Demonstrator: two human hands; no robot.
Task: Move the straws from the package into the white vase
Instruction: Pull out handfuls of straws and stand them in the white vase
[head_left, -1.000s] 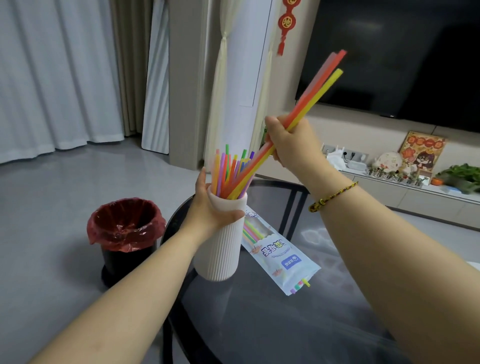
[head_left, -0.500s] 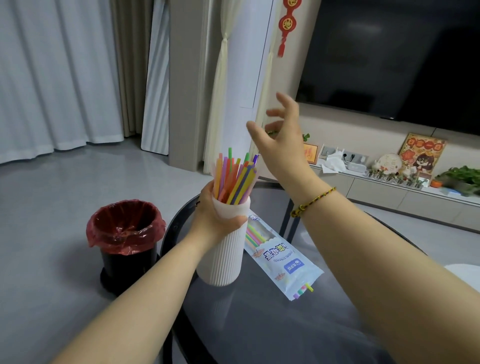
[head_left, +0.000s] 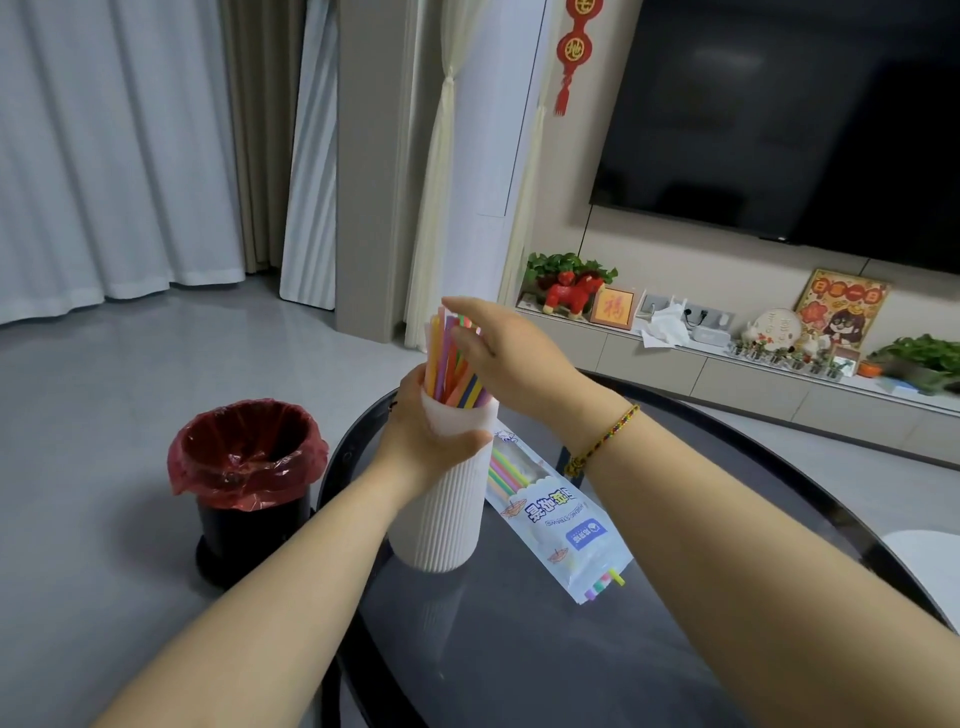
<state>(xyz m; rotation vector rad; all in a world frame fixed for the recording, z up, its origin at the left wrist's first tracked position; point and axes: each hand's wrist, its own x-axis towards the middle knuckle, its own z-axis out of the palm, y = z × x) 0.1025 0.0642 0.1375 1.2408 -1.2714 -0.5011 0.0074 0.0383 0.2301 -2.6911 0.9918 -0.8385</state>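
Observation:
A white ribbed vase stands upright on the dark glass table. My left hand grips the vase just below its rim. Several colourful straws stick up out of the vase. My right hand lies over the straw tops with straight fingers touching them. The white and blue straw package lies flat on the table right of the vase, with a few straws showing through its window and poking out of its near end.
A black bin with a red liner stands on the floor left of the table. A low cabinet with plants and ornaments runs along the far wall under a dark TV. A white object sits at the table's right edge.
My right hand let go of the straws it held, which dropped into the vase. It lifted open above them, then came down onto the straw tops. My left hand stayed on the vase.

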